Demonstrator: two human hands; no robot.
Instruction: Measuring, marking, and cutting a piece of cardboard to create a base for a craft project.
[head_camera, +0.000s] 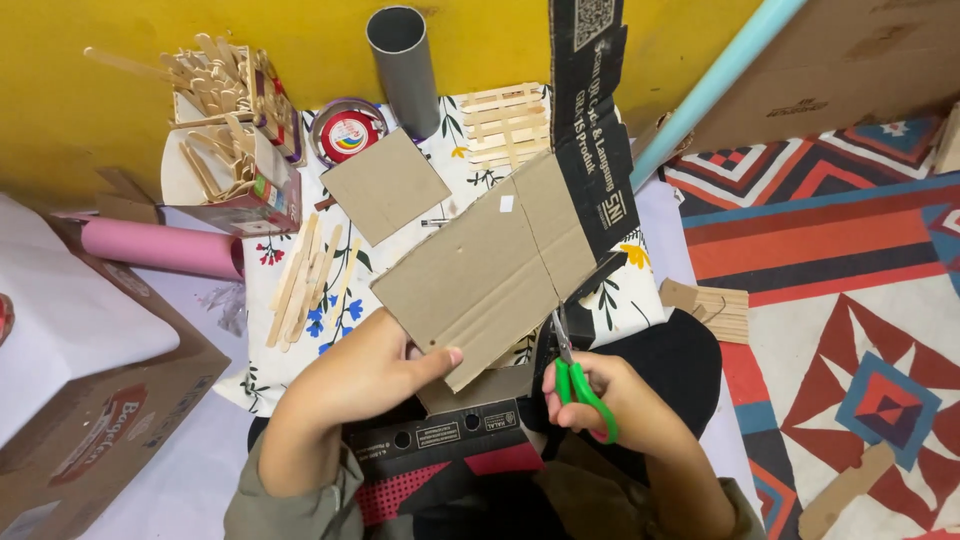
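1. Yellow wall beyond the hands, patterned rug (850, 250) to the right, flowered cloth (620, 300) beneath.
2. Cardboard (490, 270) just above the left hand (365, 375), pinched at its edge.
3. Right hand (620, 400) grips green scissors (578, 385) (blades at the fold); a floppy sheet could skew the cut.

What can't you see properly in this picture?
Head view only:
- Scissors blade tips: hidden behind the cardboard sheet.
- Left hand fingers: behind the same sheet.
- Right hand fingers: curled through the green handles.
- Grey tube: its inside is too dark.
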